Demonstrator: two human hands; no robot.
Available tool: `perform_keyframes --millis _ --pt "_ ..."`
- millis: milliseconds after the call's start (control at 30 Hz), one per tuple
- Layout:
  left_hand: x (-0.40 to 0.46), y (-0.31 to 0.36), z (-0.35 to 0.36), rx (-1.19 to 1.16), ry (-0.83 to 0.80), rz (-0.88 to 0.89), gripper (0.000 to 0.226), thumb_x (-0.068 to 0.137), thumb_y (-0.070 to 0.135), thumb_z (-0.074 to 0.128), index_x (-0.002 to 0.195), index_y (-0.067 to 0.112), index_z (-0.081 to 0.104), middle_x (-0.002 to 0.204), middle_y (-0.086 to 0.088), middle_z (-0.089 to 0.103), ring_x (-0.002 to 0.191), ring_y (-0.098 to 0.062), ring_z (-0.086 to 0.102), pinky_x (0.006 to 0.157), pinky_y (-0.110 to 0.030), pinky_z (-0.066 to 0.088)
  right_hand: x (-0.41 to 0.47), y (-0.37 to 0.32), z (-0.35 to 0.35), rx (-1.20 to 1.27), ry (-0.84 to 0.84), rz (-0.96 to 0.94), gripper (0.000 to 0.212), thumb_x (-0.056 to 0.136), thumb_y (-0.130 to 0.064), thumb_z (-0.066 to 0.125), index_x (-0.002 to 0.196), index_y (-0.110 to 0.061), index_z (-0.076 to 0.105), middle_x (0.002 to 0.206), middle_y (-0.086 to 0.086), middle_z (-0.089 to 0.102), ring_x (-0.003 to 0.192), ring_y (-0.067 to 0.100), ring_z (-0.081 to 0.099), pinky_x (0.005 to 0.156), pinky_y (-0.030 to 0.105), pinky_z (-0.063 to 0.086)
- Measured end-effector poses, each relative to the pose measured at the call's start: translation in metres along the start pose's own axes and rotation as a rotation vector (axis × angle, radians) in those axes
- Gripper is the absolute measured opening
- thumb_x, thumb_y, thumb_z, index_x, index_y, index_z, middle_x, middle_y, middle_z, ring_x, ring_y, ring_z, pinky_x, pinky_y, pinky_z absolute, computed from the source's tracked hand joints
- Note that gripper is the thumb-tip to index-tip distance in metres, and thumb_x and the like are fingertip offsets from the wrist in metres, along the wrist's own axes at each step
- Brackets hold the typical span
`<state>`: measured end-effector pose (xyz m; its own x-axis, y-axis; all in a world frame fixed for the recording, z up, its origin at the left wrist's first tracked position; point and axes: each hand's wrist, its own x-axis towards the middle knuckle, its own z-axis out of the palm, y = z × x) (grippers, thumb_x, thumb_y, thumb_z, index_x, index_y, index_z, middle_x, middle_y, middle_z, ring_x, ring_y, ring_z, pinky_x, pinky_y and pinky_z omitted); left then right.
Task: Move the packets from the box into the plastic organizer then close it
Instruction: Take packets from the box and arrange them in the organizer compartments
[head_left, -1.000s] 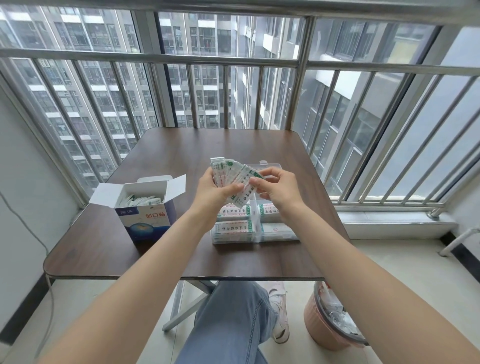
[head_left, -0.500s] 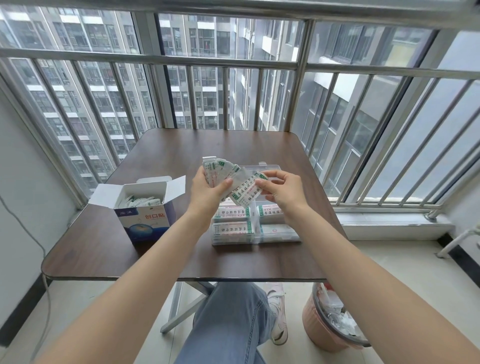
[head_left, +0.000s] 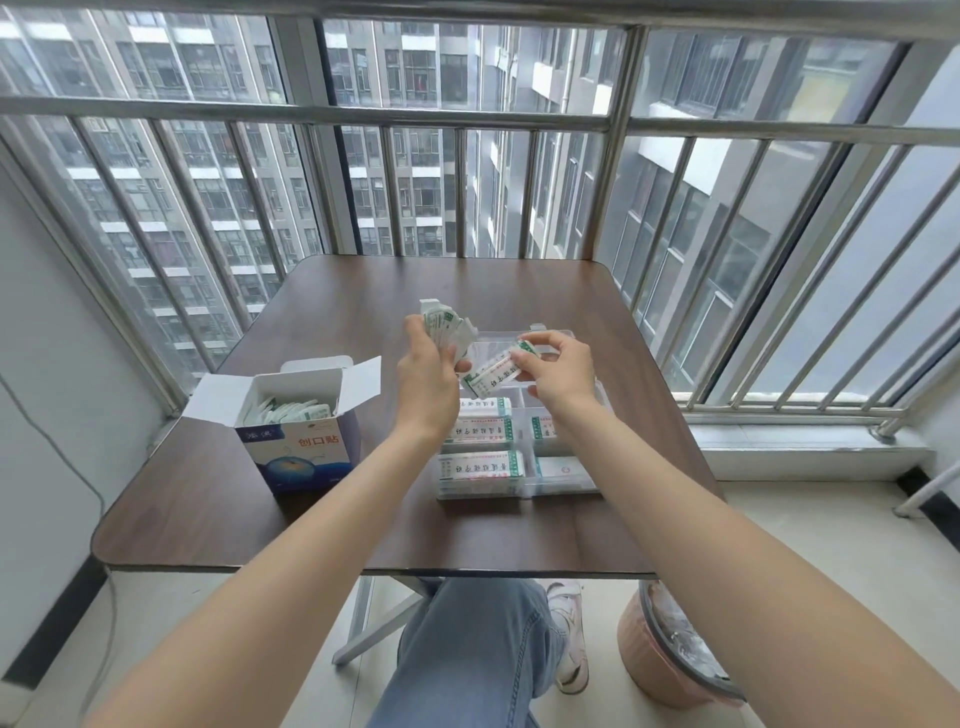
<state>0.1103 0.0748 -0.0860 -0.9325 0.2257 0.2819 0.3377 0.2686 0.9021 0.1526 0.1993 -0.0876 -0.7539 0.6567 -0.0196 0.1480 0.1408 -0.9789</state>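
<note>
Head view: left hand (head_left: 426, 371) gripping a fanned stack of white-and-green paper packets (head_left: 442, 326). Right hand (head_left: 558, 370), fingers (head_left: 535, 340) pinching one packet (head_left: 493, 375) above clear plastic organizer (head_left: 566, 483), lid apparently open, on brown tabletop (head_left: 363, 306). Open white-and-blue cardboard box (head_left: 301, 447) left, holding more packets.

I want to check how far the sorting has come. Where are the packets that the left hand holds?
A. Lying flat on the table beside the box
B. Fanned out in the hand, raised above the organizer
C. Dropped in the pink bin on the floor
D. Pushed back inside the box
B: the left hand grips a fanned bunch of packets in the air above the far part of the plastic organizer.
</note>
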Motion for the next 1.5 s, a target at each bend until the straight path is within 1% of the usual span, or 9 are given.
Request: perform_keyframes --millis 167,333,467,567,733,967,1200,1333,1500 --pt "0.008 -0.007 0.002 0.000 0.021 -0.064 0.015 0.099 0.002 0.036 0.104 0.016 0.031 0.095 -0.010 0.060 0.074 -0.011 0.062 0.046 -0.010 0.046 0.007 0.003 0.022 -0.162 0.006 -0.031 0.009 0.088 -0.014 0.063 0.085 -0.014 0.054 0.088 0.008 0.066 0.070 0.020 0.066 0.073 0.033 0.053" --pt "0.012 -0.012 0.002 0.027 0.030 -0.080 0.014 0.099 0.005 0.036 0.105 0.016 0.031 0.095 -0.006 0.059 0.083 -0.018 0.065 0.060 -0.024 0.049 0.008 0.009 0.034 -0.401 -0.046 -0.112 0.014 0.089 -0.024 0.063 0.086 -0.017 0.052 0.097 0.009 0.067 0.094 0.028 0.062 0.081 0.037 0.050" --pt "0.012 -0.015 0.000 0.023 0.004 -0.114 0.015 0.100 0.008 0.038 0.114 0.010 0.034 0.096 -0.006 0.061 0.081 -0.018 0.066 0.057 -0.023 0.047 0.007 0.011 0.031 -0.486 -0.069 -0.143 0.016 0.089 -0.025 0.063 0.097 -0.011 0.060 0.099 0.007 0.066 0.094 0.024 0.059 0.075 0.031 0.043" --pt "0.011 -0.016 -0.001 0.102 -0.043 -0.130 0.020 0.100 0.009 0.039 0.119 0.006 0.035 0.097 -0.008 0.061 0.076 -0.017 0.062 0.065 -0.029 0.042 0.006 0.009 0.025 -0.529 -0.122 -0.174 0.021 0.087 -0.022 0.064 0.107 -0.015 0.061 0.105 0.006 0.065 0.086 0.018 0.056 0.074 0.029 0.043" --pt "0.014 -0.027 0.000 0.242 -0.098 -0.114 0.011 0.098 0.013 0.039 0.106 0.014 0.032 0.100 -0.012 0.065 0.084 -0.031 0.065 0.078 -0.044 0.050 0.007 0.011 0.017 -0.573 -0.162 -0.172 0.008 0.085 -0.021 0.068 0.091 -0.020 0.063 0.110 0.002 0.066 0.106 0.020 0.058 0.088 0.037 0.047" --pt "0.018 -0.031 0.001 0.346 -0.083 -0.109 0.013 0.097 0.015 0.040 0.107 0.014 0.031 0.100 -0.017 0.064 0.085 -0.038 0.065 0.079 -0.052 0.050 0.007 0.009 0.024 -0.627 -0.130 -0.150 0.012 0.086 -0.025 0.067 0.088 -0.018 0.058 0.097 0.001 0.063 0.086 0.015 0.051 0.072 0.030 0.040" --pt "0.018 -0.029 -0.001 0.437 -0.094 -0.059 0.015 0.096 0.012 0.039 0.109 0.010 0.032 0.098 -0.021 0.065 0.088 -0.042 0.061 0.081 -0.050 0.047 0.009 0.004 0.024 -0.628 -0.112 -0.100 0.012 0.086 -0.027 0.067 0.085 -0.021 0.057 0.093 0.000 0.066 0.089 0.018 0.056 0.070 0.028 0.038" --pt "0.020 -0.027 -0.001 0.343 -0.046 -0.038 0.013 0.095 0.010 0.040 0.106 0.012 0.032 0.094 -0.019 0.065 0.081 -0.039 0.064 0.076 -0.052 0.049 0.008 0.004 0.024 -0.598 -0.105 -0.082 0.013 0.086 -0.029 0.067 0.084 -0.019 0.058 0.095 0.001 0.068 0.090 0.017 0.057 0.071 0.028 0.039" --pt "0.021 -0.027 -0.001 0.409 -0.083 -0.034 0.017 0.095 0.012 0.038 0.111 0.010 0.032 0.098 -0.020 0.065 0.084 -0.040 0.064 0.081 -0.052 0.048 0.002 0.007 0.032 -0.752 -0.140 -0.159 0.016 0.085 -0.031 0.068 0.087 -0.017 0.061 0.097 0.003 0.068 0.096 0.022 0.061 0.079 0.033 0.044"
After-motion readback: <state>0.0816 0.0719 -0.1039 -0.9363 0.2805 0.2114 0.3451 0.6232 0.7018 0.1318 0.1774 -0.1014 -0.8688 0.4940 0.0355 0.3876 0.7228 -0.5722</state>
